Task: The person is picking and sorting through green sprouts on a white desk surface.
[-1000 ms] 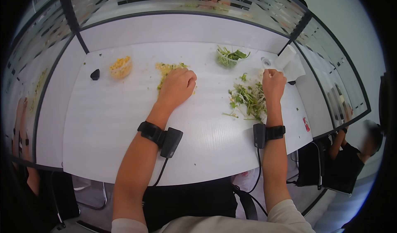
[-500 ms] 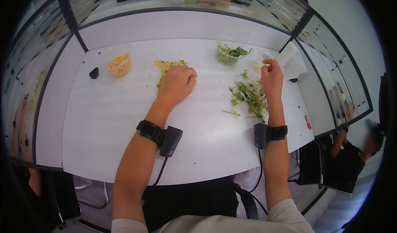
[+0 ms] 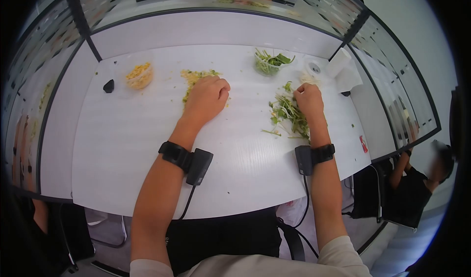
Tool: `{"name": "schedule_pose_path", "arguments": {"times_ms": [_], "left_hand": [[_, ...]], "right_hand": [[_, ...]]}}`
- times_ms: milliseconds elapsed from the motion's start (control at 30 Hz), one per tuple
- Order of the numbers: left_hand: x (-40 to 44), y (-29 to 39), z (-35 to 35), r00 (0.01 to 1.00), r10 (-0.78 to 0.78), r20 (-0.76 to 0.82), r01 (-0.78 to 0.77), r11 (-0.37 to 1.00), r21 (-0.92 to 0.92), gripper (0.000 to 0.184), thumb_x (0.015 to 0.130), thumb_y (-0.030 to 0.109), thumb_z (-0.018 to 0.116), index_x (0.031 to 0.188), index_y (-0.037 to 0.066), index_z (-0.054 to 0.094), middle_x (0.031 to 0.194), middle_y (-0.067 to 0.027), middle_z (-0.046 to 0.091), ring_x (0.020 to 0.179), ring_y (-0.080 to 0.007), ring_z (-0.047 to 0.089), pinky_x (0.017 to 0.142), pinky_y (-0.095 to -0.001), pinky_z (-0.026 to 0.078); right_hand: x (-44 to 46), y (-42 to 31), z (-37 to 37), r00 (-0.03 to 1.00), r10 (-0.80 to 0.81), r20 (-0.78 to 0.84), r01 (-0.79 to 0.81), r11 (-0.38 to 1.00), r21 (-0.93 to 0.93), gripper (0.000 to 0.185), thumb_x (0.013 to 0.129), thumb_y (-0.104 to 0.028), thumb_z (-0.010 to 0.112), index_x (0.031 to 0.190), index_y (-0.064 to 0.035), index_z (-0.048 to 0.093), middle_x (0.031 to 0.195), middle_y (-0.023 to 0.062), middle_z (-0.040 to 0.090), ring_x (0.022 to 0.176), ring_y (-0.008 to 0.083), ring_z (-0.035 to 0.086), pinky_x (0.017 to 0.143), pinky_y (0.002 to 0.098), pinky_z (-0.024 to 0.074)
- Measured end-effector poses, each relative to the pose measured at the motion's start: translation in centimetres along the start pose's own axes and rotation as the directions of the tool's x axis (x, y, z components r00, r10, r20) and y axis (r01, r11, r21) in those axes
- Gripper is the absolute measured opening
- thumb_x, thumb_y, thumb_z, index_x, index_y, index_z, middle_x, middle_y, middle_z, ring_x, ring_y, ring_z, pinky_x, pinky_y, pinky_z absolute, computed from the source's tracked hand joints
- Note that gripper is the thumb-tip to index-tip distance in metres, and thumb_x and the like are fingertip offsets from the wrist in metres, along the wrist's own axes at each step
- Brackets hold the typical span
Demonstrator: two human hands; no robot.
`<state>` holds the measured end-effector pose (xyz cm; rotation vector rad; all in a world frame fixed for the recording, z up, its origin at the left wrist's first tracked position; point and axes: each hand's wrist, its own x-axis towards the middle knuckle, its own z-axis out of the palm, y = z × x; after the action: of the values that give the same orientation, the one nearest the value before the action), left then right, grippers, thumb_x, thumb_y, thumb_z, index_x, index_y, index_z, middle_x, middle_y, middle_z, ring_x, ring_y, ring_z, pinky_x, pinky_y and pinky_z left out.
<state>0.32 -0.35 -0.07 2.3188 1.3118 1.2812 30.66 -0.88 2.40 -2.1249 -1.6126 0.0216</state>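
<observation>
My left hand (image 3: 207,98) is closed with its fingers curled under, resting at the right edge of a scattered pile of yellow and green bits (image 3: 191,80). What its fingers hold, if anything, is hidden. On the right side, my right hand (image 3: 310,100) is closed, fingertips down at the upper right of a loose heap of green leafy sprouts (image 3: 289,112) with pale stems. Its grip is hidden too. Just beyond that hand lies a small pile of whitish strands (image 3: 310,78).
A clear tub of yellow pieces (image 3: 139,76) stands back left, beside a black object (image 3: 109,86). Behind the sprouts is a clear tub of green leaves (image 3: 269,65). A white paper roll (image 3: 339,63) and a red item (image 3: 363,144) are at right. Partitions surround the desk.
My right hand has moved down and left, from near the whitish strands onto the edge of the sprout heap. My left hand stays by the yellow-green pile.
</observation>
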Motion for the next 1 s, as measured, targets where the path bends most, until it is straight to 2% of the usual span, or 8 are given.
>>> {"name": "schedule_pose_path", "arguments": {"times_ms": [167,267,467,567,633,733,900,1000], "left_hand": [[0.2,0.0,0.0,1.000,0.004,0.004,-0.004,1.000,-0.002,0.009,0.084,0.004,0.057,0.083,0.003,0.066,0.080,-0.0085,0.063,0.082,-0.0279,0.059,0.079,-0.0382,0.047],[0.1,-0.4,-0.1,1.000,0.015,0.008,-0.015,1.000,0.010,0.009,0.084,0.004,0.057,0.083,0.003,0.066,0.078,-0.0086,0.062,0.081,-0.0283,0.059,0.078,-0.0385,0.047],[0.2,0.1,0.1,1.000,0.011,-0.005,-0.011,1.000,-0.005,0.009,0.083,0.004,0.057,0.082,0.004,0.066,0.076,-0.0086,0.060,0.079,-0.0283,0.057,0.075,-0.0392,0.047],[0.0,0.1,0.1,1.000,0.013,0.007,-0.013,1.000,0.011,0.009,0.083,0.005,0.057,0.083,0.003,0.066,0.075,-0.0086,0.060,0.079,-0.0280,0.058,0.075,-0.0390,0.047],[0.1,0.0,-0.1,1.000,0.010,0.008,-0.010,1.000,0.003,0.009,0.083,0.005,0.057,0.083,0.004,0.066,0.075,-0.0086,0.060,0.078,-0.0278,0.058,0.075,-0.0389,0.047],[0.0,-0.1,0.0,1.000,0.013,0.001,-0.013,1.000,-0.001,0.009,0.083,0.004,0.057,0.083,0.003,0.066,0.075,-0.0086,0.060,0.078,-0.0278,0.057,0.074,-0.0389,0.047],[0.0,-0.2,0.1,1.000,0.027,0.003,-0.027,1.000,-0.001,0.009,0.083,0.004,0.057,0.083,0.003,0.066,0.075,-0.0086,0.060,0.077,-0.0277,0.057,0.074,-0.0383,0.047],[0.1,-0.1,-0.1,1.000,0.014,0.009,-0.014,1.000,-0.002,0.009,0.082,0.003,0.057,0.083,0.003,0.066,0.075,-0.0084,0.060,0.077,-0.0274,0.057,0.074,-0.0378,0.046]], "right_hand": [[0.0,0.3,0.8,0.996,-0.046,-0.083,0.041,0.997,-0.069,0.018,0.082,-0.019,0.067,0.088,-0.0037,0.073,0.106,0.0193,0.063,0.111,0.0357,0.054,0.089,0.0472,0.0492],[0.3,0.1,0.5,0.983,-0.102,-0.153,0.084,0.989,-0.120,0.018,0.082,-0.018,0.066,0.087,-0.0021,0.073,0.100,0.0181,0.067,0.101,0.0347,0.061,0.085,0.0465,0.0511],[-0.6,-2.6,-2.9,0.987,0.077,-0.143,-0.023,0.937,0.348,0.022,0.086,-0.021,0.066,0.095,-0.0004,0.070,0.079,0.0134,0.071,0.069,0.0293,0.066,0.069,0.0397,0.0525],[-0.9,-3.1,-3.4,0.983,0.040,-0.177,0.037,0.912,0.408,0.020,0.088,-0.019,0.067,0.098,-0.0016,0.069,0.084,0.0122,0.069,0.075,0.0256,0.064,0.071,0.0368,0.0506],[0.4,-2.5,-3.2,0.845,-0.074,-0.529,0.315,0.869,0.381,0.015,0.089,-0.017,0.068,0.097,-0.0037,0.070,0.091,0.0105,0.068,0.086,0.0257,0.061,0.079,0.0368,0.0483],[1.7,-0.7,-3.1,0.680,-0.162,-0.715,0.391,0.905,0.166,0.014,0.088,-0.016,0.070,0.098,-0.0064,0.072,0.099,0.0096,0.067,0.096,0.0269,0.058,0.085,0.0367,0.0457],[2.3,2.1,-0.1,0.794,-0.121,-0.596,0.167,0.986,0.022,0.020,0.089,-0.016,0.065,0.107,-0.0129,0.073,0.119,0.0119,0.062,0.117,0.0320,0.050,0.101,0.0460,0.0371],[1.0,-0.7,-2.1,0.771,-0.176,-0.612,0.271,0.960,0.066,0.019,0.089,-0.018,0.063,0.105,-0.0122,0.073,0.107,0.0125,0.068,0.103,0.0317,0.059,0.092,0.0419,0.0448]]}}
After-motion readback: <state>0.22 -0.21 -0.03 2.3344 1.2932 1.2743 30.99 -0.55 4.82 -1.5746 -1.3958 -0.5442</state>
